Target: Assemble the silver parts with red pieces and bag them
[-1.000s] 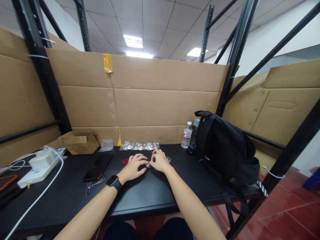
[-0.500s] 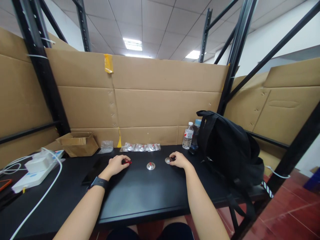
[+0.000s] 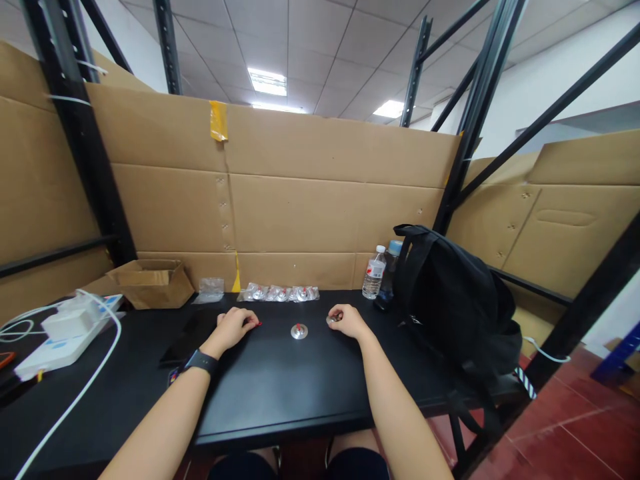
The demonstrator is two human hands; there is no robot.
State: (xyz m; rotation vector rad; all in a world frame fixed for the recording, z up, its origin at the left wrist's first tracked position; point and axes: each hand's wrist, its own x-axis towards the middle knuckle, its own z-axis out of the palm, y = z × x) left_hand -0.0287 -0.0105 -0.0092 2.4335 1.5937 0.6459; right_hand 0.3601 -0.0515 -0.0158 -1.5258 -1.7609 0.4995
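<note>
On the black table lies a small round silvery disc [image 3: 299, 331] with a red middle, between my two hands and touched by neither. My left hand [image 3: 234, 328], wearing a dark wristband [image 3: 203, 361], is closed in a pinch; a small red piece [image 3: 259, 324] shows at its fingertips, mostly hidden. To the right of the disc, my right hand [image 3: 349, 321] has its fingers closed on another silvery disc [image 3: 331, 320], partly covered by them. A row of similar discs in clear plastic packets [image 3: 279, 293] rests behind, near the cardboard wall.
A black backpack [image 3: 450, 313] and water bottle [image 3: 374, 273] stand at the right. On the left are an open cardboard box [image 3: 153, 285], a power strip [image 3: 65, 340] with a white cable and a dark flat object [image 3: 187, 339]. A clear plastic bag [image 3: 210, 290] lies at the back.
My right hand has shifted slightly left and its fingers now cover more of the disc. My left hand's fingers have drawn closer together around the red piece. The view has tilted a little.
</note>
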